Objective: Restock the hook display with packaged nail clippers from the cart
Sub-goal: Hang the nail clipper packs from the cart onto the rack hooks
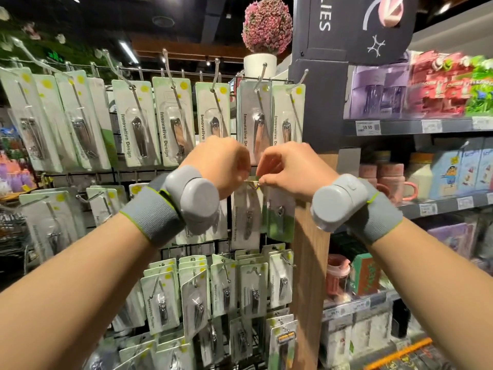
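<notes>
The hook display [186,166] is filling the left and centre of the frame, its wire rows carrying green-and-white nail clipper packs [138,129] from top to bottom. A wooden post [309,263] is bordering it on the right, and shelves [416,126] of other goods are running off to the right of the frame. The cart is not identifiable in this view.

Step in hand, as judged: a pack is being threaded onto a hook [256,185] in the middle row, at the centre of the frame. To do this well, the hang hole should be lined up square with the hook tip, the card kept flat and facing outward like its neighbours, then slid fully back so it is hanging behind the upturned end. Forcing it risks tearing the card at the hole.

Both forearms are reaching up and forward, converging at centre frame, each carrying a grey wrist band with a grey device on it. The left hand [221,166] is curling its fingers at the top edge of the pack [246,217]; its grip appears to be closing on the card, though the fingertips are hidden behind the knuckles. The right hand [293,172] is pinching the same top edge just beside the hook tip, thumb and forefinger meeting there. The pack is hanging below both hands, touching the packs beside it.
</notes>
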Demonstrator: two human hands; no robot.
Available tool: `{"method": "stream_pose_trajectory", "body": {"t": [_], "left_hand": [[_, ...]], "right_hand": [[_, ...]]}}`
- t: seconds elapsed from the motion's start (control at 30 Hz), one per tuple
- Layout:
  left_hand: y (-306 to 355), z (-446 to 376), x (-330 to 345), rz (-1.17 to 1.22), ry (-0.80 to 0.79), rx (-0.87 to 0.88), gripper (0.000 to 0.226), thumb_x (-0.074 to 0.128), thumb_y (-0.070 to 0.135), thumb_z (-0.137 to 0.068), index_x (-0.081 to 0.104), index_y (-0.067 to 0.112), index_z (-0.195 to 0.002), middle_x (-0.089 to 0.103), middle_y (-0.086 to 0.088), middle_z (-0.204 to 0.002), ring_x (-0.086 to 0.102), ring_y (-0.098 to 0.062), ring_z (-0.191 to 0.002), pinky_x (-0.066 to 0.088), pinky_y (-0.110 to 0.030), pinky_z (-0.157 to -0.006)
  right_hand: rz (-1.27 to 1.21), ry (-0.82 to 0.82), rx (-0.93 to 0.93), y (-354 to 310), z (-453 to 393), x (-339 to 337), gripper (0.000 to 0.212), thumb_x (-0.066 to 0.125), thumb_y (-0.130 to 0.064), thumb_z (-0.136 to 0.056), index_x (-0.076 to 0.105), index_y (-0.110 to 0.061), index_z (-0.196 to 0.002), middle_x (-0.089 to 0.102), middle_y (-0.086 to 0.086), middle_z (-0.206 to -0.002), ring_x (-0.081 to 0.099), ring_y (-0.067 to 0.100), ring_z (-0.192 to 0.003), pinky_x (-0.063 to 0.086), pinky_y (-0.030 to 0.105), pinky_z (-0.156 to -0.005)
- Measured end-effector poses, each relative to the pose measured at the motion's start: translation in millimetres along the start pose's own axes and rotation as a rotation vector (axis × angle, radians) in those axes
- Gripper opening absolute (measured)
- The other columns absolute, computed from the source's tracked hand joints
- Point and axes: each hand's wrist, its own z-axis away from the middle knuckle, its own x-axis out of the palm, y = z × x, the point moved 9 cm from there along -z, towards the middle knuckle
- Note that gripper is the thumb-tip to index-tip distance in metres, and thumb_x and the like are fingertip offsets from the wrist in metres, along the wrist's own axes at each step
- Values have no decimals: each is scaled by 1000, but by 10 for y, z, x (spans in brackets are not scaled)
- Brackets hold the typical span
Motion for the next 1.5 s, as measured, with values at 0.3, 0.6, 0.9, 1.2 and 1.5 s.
{"method": "stream_pose_trajectory", "body": {"t": [0.3, 0.6, 0.9, 1.2, 1.5], "left_hand": [[470, 790, -358, 321, 264, 205, 6, 62, 12, -86, 67, 16, -87, 64, 8, -78, 58, -2, -70, 49, -15, -71], [1239, 1449, 427, 563, 50, 298, 16, 56, 27, -84, 67, 16, -86, 66, 5, -75, 60, -9, -71, 48, -32, -70], [2395, 1568, 1337, 687, -173, 345, 15, 59, 25, -83, 69, 13, -86, 68, 2, -76, 63, -15, -71, 42, -24, -70], [3473, 1485, 3091, 873, -502, 67, 18, 67, 16, -85, 61, 30, -74, 65, 2, -74, 58, -14, -70, 49, -31, -76], [3696, 1829, 4960, 742, -840, -358, 7, 62, 10, -87, 65, 14, -82, 64, -2, -86, 58, -20, -81, 44, -22, -69]], "right_hand": [[-251, 447, 130, 0, 1177, -542, 10, 63, -12, -84, 66, -21, -83, 65, -13, -77, 60, 1, -72, 47, 15, -72], [-262, 399, 389, 251, 2615, -271, 10, 62, -11, -84, 63, -21, -84, 64, -10, -74, 61, 7, -71, 48, 22, -69], [-273, 441, 670, 1233, 3869, -450, 14, 64, -4, -84, 64, -18, -85, 62, -12, -74, 55, -2, -67, 43, 12, -70], [-299, 255, 947, 2961, 4836, -433, 9, 63, -8, -86, 63, -17, -82, 52, -12, -63, 45, -5, -46, 32, 13, -53], [-303, -149, 1165, 4458, 5318, 592, 30, 60, -5, -83, 53, -28, -65, 52, -10, -62, 48, 10, -63, 40, 21, -63]]}}
